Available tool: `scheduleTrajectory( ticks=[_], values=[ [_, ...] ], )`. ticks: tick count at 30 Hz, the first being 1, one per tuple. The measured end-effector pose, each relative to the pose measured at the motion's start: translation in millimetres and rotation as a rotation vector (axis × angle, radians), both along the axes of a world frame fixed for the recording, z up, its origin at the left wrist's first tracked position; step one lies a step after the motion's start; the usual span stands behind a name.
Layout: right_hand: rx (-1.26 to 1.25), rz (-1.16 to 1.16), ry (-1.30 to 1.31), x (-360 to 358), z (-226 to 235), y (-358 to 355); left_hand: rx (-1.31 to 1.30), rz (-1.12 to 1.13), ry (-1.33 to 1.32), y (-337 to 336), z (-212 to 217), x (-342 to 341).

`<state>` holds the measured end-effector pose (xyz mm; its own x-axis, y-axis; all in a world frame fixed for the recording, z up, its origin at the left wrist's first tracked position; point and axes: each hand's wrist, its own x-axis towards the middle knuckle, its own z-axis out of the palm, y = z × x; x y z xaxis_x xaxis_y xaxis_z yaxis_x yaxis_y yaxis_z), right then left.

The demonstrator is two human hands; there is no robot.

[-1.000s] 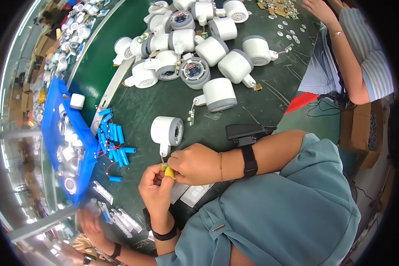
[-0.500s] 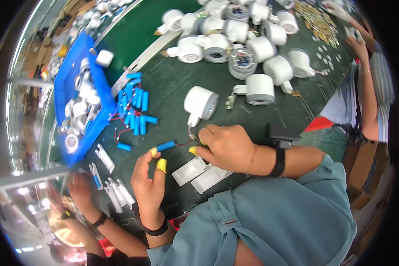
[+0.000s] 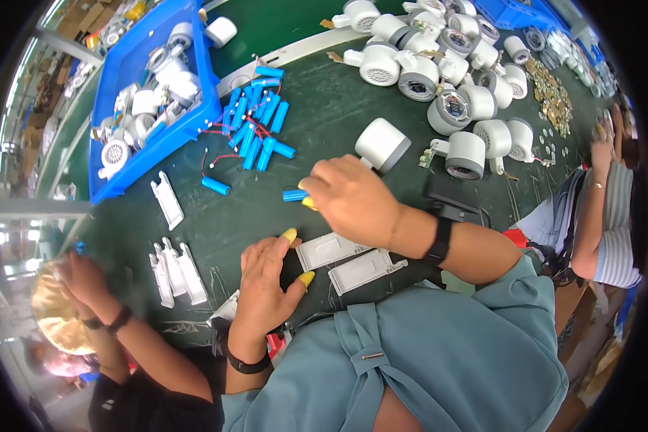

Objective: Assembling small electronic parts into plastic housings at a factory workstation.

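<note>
My right hand (image 3: 356, 201) is closed in a pinch, with yellow finger covers on the thumb and finger. One end of a blue cylindrical battery (image 3: 294, 195) sits at those fingertips. Just beyond the knuckles lies a white round housing with a grey rim (image 3: 383, 146); its short arm is partly hidden by my hand. My left hand (image 3: 266, 284) holds nothing, its thumb and fingers apart and two tips covered in yellow. Beside its fingers a white plastic cover (image 3: 329, 250) lies on the dark green table, and a second white cover (image 3: 367, 271) is close by.
A blue bin (image 3: 212, 93) of white parts stands at the far left, near a pile of blue batteries (image 3: 255, 119). Several white strips (image 3: 183, 273) lie left. Housings (image 3: 453, 108) crowd the far right. Co-workers' hands (image 3: 83, 284) are at left and right; a black block (image 3: 453, 201) sits by my right wrist.
My left hand has come away from the battery and moved nearer the white covers. My right fingers are now at the battery's end. The left co-worker's hand has lifted from the table.
</note>
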<state>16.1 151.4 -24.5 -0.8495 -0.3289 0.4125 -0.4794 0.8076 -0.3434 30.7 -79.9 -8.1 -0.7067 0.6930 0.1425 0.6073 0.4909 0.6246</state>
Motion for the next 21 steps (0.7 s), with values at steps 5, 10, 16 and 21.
scheduleTrajectory(
  ticks=[5, 10, 16, 21],
  values=[
    [-0.111, 0.085, 0.022, 38.1, 26.6, 8.7, 0.021, 0.043, 0.009, -2.5, -0.7, -2.1],
    [-0.058, 0.146, 0.012, 52.3, 12.4, 1.3, 0.025, 0.026, 0.013, -0.3, 2.4, -2.7],
    [-0.022, 0.175, -0.032, 51.5, 7.5, 6.3, 0.006, 0.026, 0.013, 6.6, 5.1, -1.9],
    [-0.353, -0.055, 0.1, 48.5, 33.8, 37.6, -0.051, 0.076, -0.009, 25.0, 25.6, 1.0]
  ],
)
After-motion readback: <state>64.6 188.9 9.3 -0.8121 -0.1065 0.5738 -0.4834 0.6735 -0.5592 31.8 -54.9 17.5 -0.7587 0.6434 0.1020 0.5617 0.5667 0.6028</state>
